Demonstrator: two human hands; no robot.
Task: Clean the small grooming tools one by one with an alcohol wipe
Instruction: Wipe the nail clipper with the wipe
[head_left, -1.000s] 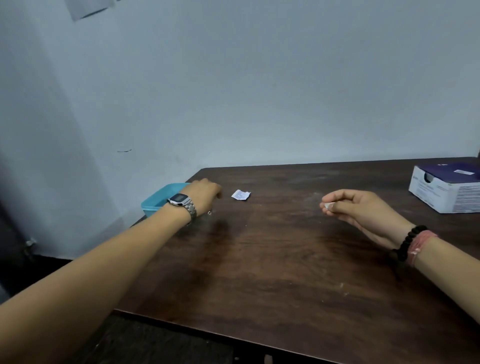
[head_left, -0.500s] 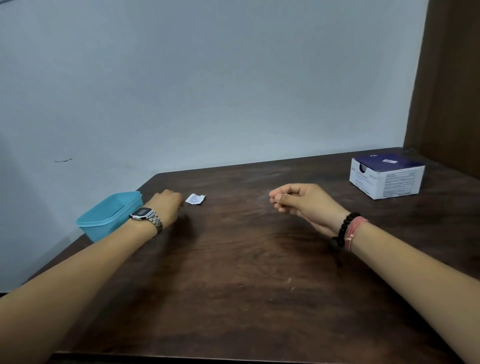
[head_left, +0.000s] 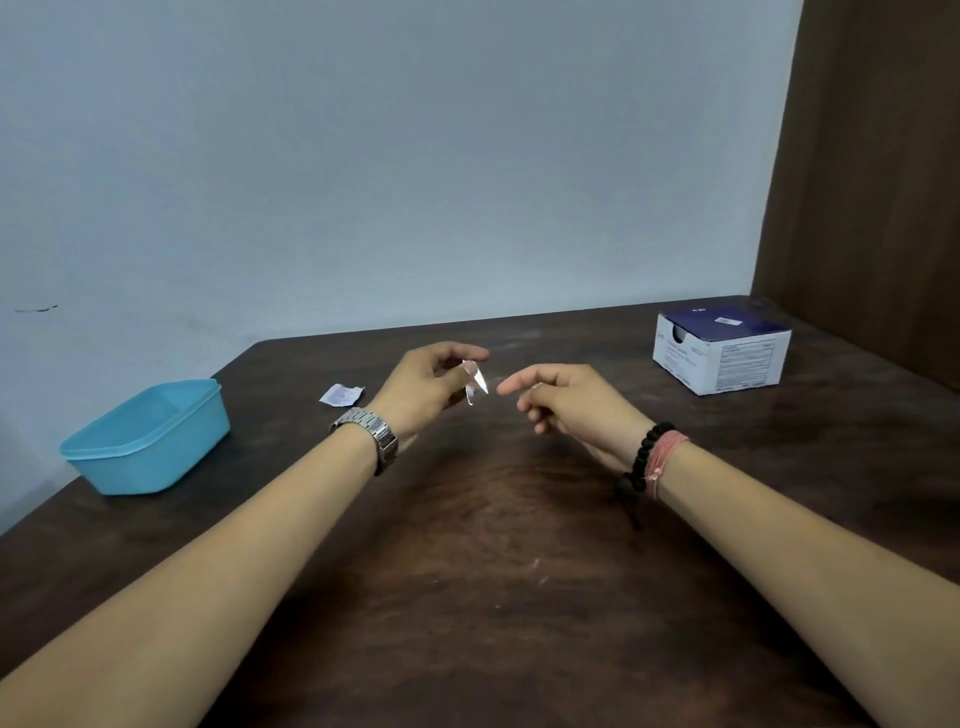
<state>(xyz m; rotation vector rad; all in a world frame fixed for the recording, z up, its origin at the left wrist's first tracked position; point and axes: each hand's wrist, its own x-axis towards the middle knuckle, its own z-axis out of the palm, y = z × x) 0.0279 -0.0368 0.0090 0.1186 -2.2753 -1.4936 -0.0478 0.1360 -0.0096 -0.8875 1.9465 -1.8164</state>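
A blue-green plastic tub (head_left: 148, 441) is sitting at the far left of the dark wooden surface (head_left: 467, 597), open at the top, its inside hidden from this angle; just right of it and further back, a small torn white sachet (head_left: 341, 395) is lying flat on the wood, apart from both the tub and the hands; the left forearm is reaching in from the lower left corner, stretched diagonally toward the middle, with a metal wristwatch (head_left: 370, 431) sitting on the wrist; the left hand (head_left: 423, 387) is hovering above the surface with its back turned to the camera, fingers curled, and its grip is pinching a small shiny metal grooming tool (head_left: 475, 387) between thumb and fingertips, the tool pointing down and to the right; its exact kind is too small to tell; immediately right of the tool, not touching it, the right hand (head_left: 569, 402) is hanging palm-inward with the forefinger extending toward the tool and the other fingers curling loosely; a tiny pale scrap seems to be showing at its fingers, so whether this grip is holding anything cannot be told; a black bead bracelet (head_left: 641, 460) and a pink cord (head_left: 665, 457) are circling the right wrist, the forearm running off to the lower right; well beyond, at the far right, a white and navy box (head_left: 722, 353) is standing near a brown wooden panel (head_left: 872, 182).
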